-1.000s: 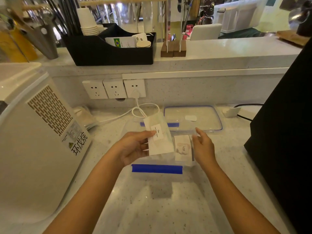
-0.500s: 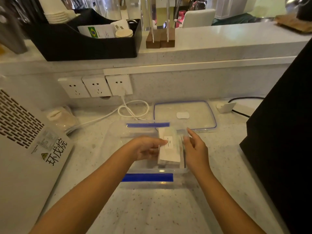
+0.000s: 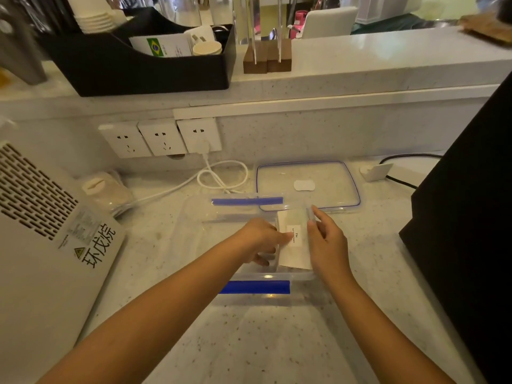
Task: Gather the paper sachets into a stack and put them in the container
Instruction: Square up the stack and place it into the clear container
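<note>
White paper sachets point(image 3: 294, 239) now stand together as one stack inside the clear plastic container point(image 3: 266, 276) on the speckled table point(image 3: 249, 342), at its right end. A second ago the left hand point(image 3: 259, 239) held its packet up in the air, above and apart from the sachet the right hand point(image 3: 327, 245) was steadying low in the tub; the two are now merged and lowered between the walls. Fingers of the left hand pinch the stack's left edge, thumb across the printed label, while the right hand's fingers lie straight and close together against its right edge, squaring it. Gathering looks finished and the placing nearly so; only the release appears to remain. Behind the tub, the blue-rimmed lid point(image 3: 309, 185) lies flat on the table, as before.
</note>
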